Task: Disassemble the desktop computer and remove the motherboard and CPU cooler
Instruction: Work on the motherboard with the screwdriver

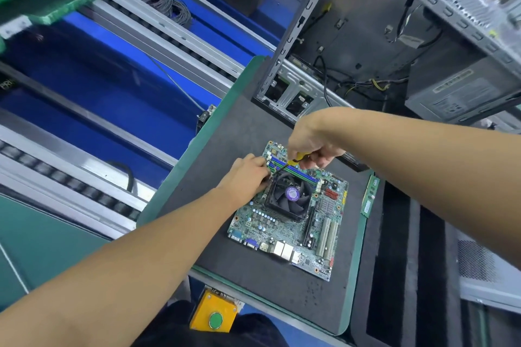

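A green motherboard (282, 227) lies flat on the dark mat (225, 149). A black CPU cooler fan (290, 196) with a purple hub label sits on it. My right hand (313, 144) grips a yellow-handled screwdriver (298, 156), its black shaft angled down to the cooler's far left corner. My left hand (248, 172) rests on the board's left edge, fingers curled at that same corner; what they hold is hidden. The open computer case (366, 36) stands behind the mat, with loose cables and a power supply (462, 93) inside.
A green RAM stick (370, 196) lies at the mat's right edge. A yellow box with a green button (215, 315) is mounted below the near edge. Blue conveyor lanes with rollers (112, 70) run on the left. A coil of cable (163, 3) lies far left.
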`<state>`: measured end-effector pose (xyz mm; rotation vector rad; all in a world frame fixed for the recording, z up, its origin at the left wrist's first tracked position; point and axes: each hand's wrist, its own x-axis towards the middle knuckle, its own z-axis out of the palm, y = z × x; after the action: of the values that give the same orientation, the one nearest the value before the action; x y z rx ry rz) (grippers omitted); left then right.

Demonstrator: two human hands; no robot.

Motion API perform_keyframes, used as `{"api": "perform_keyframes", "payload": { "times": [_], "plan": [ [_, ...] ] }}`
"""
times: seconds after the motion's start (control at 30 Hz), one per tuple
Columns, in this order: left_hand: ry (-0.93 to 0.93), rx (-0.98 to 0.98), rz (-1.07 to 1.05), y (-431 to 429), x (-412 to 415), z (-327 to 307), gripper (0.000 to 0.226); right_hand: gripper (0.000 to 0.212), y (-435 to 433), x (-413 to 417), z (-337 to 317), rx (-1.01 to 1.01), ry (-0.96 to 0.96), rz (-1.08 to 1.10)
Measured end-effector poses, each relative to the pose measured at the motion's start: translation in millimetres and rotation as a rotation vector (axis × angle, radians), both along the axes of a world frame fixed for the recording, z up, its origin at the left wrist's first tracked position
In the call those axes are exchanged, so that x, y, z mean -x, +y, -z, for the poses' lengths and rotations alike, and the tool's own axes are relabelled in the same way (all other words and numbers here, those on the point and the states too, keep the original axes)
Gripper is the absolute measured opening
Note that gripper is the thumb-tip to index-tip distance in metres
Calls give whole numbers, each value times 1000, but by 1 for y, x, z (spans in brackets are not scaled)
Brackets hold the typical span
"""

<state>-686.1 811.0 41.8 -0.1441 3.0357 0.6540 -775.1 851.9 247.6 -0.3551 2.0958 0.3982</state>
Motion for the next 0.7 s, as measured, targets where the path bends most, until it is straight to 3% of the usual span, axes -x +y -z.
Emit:
{"api": "perform_keyframes", "payload": {
  "times": [0.17,0.23,0.3,0.4,0.57,0.67,0.7],
  "plan": [
    [-21,-13,-27,-1,2,1,31,25,-8,-11,8,-151,7,-141],
    [-24,5,-5,-2,2,1,32,30,-10,-20,5,-194,78,-376],
    [-26,17,5,-3,2,-2,32,21,-7,-25,0,-134,191,-767],
    [-19,18,7,-3,3,-4,30,36,3,-20,-7,15,310,-1069],
    [-5,-75,-25,-2,3,-1,23,31,3,-16,-6,143,393,-1114],
    [2,-76,-37,-1,3,3,24,25,6,-14,-8,45,382,-1156],
    [-1,-72,-40,-1,3,4,24,29,5,-14,-9,13,371,-1069]
  ]
}}
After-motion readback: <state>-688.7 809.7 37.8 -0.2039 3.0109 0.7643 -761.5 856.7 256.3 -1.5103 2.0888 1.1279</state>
